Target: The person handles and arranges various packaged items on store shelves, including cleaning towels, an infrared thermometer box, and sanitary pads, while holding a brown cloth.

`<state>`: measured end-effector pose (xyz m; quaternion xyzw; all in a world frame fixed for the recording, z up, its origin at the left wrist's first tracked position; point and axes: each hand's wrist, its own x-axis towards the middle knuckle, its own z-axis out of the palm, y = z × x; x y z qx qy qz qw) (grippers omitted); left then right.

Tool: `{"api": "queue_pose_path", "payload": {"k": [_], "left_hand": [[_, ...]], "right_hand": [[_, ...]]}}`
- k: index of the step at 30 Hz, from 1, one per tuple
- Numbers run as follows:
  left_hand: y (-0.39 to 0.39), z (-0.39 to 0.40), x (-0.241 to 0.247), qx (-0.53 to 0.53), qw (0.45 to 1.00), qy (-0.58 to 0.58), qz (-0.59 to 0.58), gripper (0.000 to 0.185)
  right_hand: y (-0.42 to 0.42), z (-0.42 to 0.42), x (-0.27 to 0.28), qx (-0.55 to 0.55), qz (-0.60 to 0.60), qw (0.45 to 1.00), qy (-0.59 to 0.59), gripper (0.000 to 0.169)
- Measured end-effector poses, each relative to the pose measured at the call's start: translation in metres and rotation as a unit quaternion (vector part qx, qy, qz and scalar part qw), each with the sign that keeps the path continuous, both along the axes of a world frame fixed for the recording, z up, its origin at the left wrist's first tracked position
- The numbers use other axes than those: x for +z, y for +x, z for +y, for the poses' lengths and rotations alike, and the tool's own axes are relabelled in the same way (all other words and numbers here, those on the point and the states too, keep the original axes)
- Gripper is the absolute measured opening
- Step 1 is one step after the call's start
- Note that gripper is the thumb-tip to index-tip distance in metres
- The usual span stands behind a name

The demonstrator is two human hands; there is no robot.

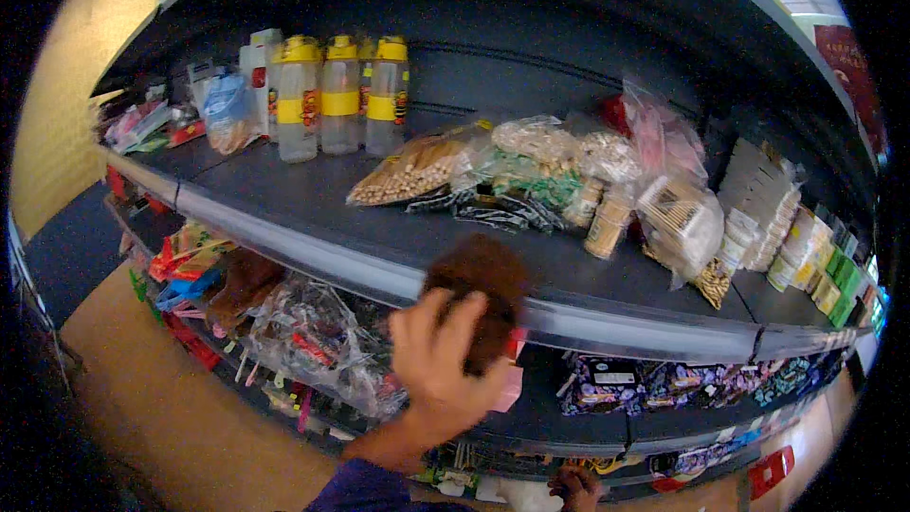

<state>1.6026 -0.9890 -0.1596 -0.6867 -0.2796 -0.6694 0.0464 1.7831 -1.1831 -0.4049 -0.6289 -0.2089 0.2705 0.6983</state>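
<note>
My left hand (444, 363), in a dark purple sleeve, is closed around a dark brown, fuzzy-looking object (480, 270) at the shelf's front edge; blur hides exactly what it is. A pink and red item (509, 390) shows just beside that hand, and whether the hand touches it cannot be told. My right hand (577, 489) is low at the bottom edge, partly cut off, near a white item (530, 494); its grip is unclear. Behind the brown object lie a bag of wooden sticks (416, 167) and black-and-white striped packets (505, 210).
Clear bottles with yellow caps (341, 99) stand at the upper left of the shelf (284, 188). To the right are bundled toothpicks (608, 227) and small boxes (842, 284). The lower shelf holds a clear plastic bag (313, 341) and floral-patterned packs (611, 384).
</note>
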Motion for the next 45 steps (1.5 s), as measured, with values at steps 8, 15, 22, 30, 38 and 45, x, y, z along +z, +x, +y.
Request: {"api": "queue_pose_path", "payload": {"k": [8, 15, 22, 30, 38, 45], "left_hand": [[-0.013, 0.008, -0.009, 0.109, 0.988, -0.010, -0.109, 0.051], [0.063, -0.052, -0.017, -0.174, 0.976, 0.006, 0.131, 0.054], [0.119, -0.098, -0.040, -0.397, 0.880, -0.042, 0.256, 0.059], [0.124, -0.128, -0.049, -0.421, 0.803, -0.032, 0.421, 0.067], [0.045, -0.033, 0.024, -0.024, 0.995, 0.083, 0.059, 0.030], [-0.025, 0.074, 0.079, 0.227, 0.959, -0.038, 0.164, 0.050]], "right_hand": [[0.060, 0.013, -0.060, 0.229, -0.232, 0.936, 0.130, 0.032], [0.005, 0.012, 0.130, 0.145, -0.032, 0.977, 0.156, 0.053], [0.022, 0.004, 0.132, 0.182, 0.044, 0.936, 0.299, 0.083], [0.043, -0.022, 0.084, 0.127, 0.236, 0.897, 0.351, 0.058], [0.066, -0.033, 0.111, 0.055, 0.321, 0.877, 0.352, 0.043], [0.073, -0.014, 0.087, 0.025, 0.292, 0.862, 0.414, 0.042]]}}
